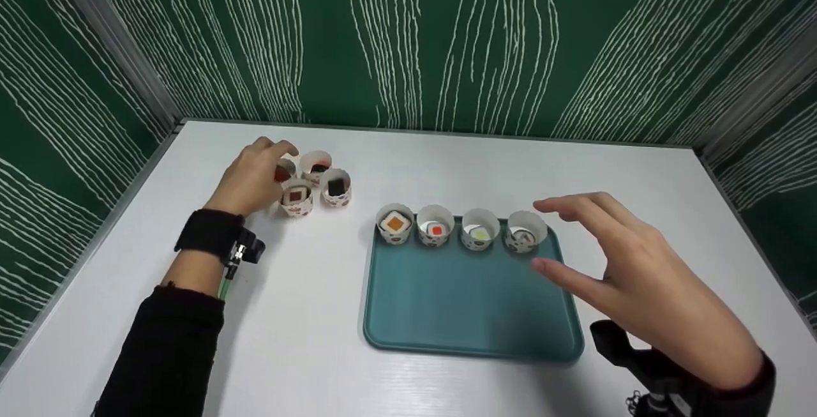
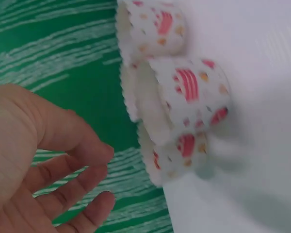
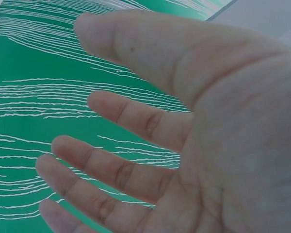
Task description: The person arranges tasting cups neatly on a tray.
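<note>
My left hand hovers beside a cluster of paper baking cups at the left of the table. In the left wrist view its thumb and fingers are apart from the cups and hold nothing. The cluster includes a cup with a brown-and-white square piece, a cup with a black piece, and a cup behind. Another cup is partly hidden by the hand. My right hand, fingers and thumb spread, holds nothing near the tray's right edge. Nearest to it stands a cup whose contents look greyish.
A teal tray lies on the white table. Along its far edge stand more cups: one with an orange-and-white piece, one with a red-centred piece, one with a yellowish piece. Green panels with white streaks enclose the table.
</note>
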`<action>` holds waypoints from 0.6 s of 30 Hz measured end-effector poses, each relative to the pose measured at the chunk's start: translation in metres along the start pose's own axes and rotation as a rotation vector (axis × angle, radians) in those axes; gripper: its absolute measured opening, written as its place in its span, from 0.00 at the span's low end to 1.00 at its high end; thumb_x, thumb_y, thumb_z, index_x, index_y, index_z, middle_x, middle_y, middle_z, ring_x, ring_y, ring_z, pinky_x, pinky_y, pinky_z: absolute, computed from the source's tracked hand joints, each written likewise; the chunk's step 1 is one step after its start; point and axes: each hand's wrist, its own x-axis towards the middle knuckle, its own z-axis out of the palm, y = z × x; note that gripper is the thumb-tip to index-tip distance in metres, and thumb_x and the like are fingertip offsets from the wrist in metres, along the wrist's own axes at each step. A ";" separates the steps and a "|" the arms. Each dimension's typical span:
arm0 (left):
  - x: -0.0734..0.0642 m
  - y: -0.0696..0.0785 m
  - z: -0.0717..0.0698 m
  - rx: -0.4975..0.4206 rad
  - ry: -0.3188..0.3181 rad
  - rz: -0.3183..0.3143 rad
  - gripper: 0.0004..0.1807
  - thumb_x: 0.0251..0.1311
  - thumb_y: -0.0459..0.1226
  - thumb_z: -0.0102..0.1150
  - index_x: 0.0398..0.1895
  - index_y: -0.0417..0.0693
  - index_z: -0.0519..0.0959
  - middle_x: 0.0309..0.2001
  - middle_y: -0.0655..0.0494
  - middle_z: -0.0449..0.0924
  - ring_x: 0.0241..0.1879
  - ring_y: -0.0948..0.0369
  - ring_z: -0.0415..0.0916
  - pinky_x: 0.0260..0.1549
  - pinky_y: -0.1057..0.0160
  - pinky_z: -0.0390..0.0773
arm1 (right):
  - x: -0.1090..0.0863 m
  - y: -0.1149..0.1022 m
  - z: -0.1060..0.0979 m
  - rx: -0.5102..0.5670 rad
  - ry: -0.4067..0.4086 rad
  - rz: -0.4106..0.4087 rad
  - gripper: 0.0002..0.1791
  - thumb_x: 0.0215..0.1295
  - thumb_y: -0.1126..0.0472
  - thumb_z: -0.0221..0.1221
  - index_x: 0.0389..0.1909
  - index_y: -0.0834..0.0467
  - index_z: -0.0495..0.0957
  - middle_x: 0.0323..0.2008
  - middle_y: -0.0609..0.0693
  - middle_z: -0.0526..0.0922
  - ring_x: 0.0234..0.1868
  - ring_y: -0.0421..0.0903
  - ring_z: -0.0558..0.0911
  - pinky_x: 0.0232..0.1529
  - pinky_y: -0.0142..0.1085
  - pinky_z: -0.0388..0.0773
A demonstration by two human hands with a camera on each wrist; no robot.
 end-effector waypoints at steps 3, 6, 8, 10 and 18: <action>0.003 -0.009 0.000 0.042 -0.024 -0.024 0.37 0.57 0.19 0.57 0.73 0.43 0.76 0.66 0.27 0.71 0.65 0.29 0.72 0.55 0.33 0.79 | 0.000 0.001 0.001 -0.003 0.008 -0.005 0.36 0.61 0.59 0.79 0.70 0.45 0.78 0.60 0.45 0.82 0.59 0.46 0.81 0.30 0.25 0.73; 0.007 -0.014 0.001 0.083 -0.073 -0.061 0.40 0.57 0.18 0.58 0.76 0.45 0.73 0.71 0.26 0.67 0.68 0.27 0.68 0.58 0.32 0.78 | 0.001 0.002 0.002 -0.002 0.007 0.003 0.36 0.60 0.58 0.79 0.70 0.45 0.78 0.61 0.46 0.82 0.59 0.47 0.82 0.43 0.34 0.82; 0.009 -0.016 0.002 0.100 -0.114 -0.088 0.42 0.58 0.19 0.59 0.78 0.47 0.71 0.74 0.27 0.64 0.70 0.27 0.66 0.61 0.31 0.77 | 0.002 0.002 0.002 -0.003 -0.007 0.017 0.36 0.61 0.57 0.78 0.70 0.44 0.78 0.61 0.46 0.82 0.59 0.47 0.82 0.51 0.45 0.84; 0.010 -0.018 0.004 0.115 -0.150 -0.107 0.42 0.60 0.19 0.59 0.79 0.48 0.70 0.75 0.27 0.62 0.71 0.28 0.65 0.63 0.31 0.75 | 0.003 0.002 0.002 -0.002 -0.017 0.028 0.35 0.62 0.57 0.78 0.70 0.44 0.78 0.61 0.46 0.82 0.60 0.48 0.82 0.55 0.54 0.82; 0.015 -0.025 0.013 0.131 -0.206 -0.134 0.39 0.67 0.22 0.58 0.81 0.50 0.67 0.75 0.26 0.61 0.72 0.28 0.64 0.67 0.28 0.72 | 0.005 0.001 0.004 -0.003 -0.032 0.037 0.34 0.63 0.56 0.77 0.70 0.45 0.78 0.60 0.47 0.82 0.59 0.49 0.83 0.53 0.57 0.82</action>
